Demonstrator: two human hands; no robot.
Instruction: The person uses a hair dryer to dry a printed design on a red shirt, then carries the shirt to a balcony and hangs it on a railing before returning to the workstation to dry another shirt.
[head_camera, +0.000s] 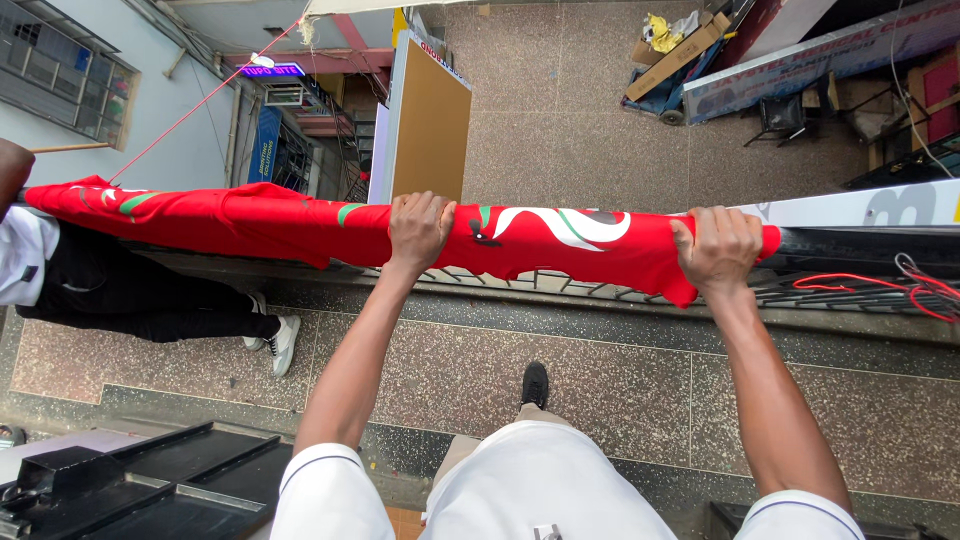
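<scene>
Seen from above, a person's left hand (420, 228) and right hand (718, 246) are both curled tight over a long red banner (300, 228) with white and green markings, pressing it against the top of a balcony railing (860, 248). The banner's long axis runs straight across, from just beyond the right hand, where its end hangs in a loose corner, past the left hand and well out to that side. Below the arms lies speckled terrazzo floor (620, 385), with the person's own black shoe (535, 384) between the hands. Far beyond the left hand, a second person in black trousers (130, 295) stands against the same rail at the banner's other end. Red cables (900, 285) tangle on the grille just past the right hand. Beyond the railing the drop is open, down to a paved courtyard (580, 110) holding a tall brown board (430, 125) and cardboard boxes (675, 55).
</scene>
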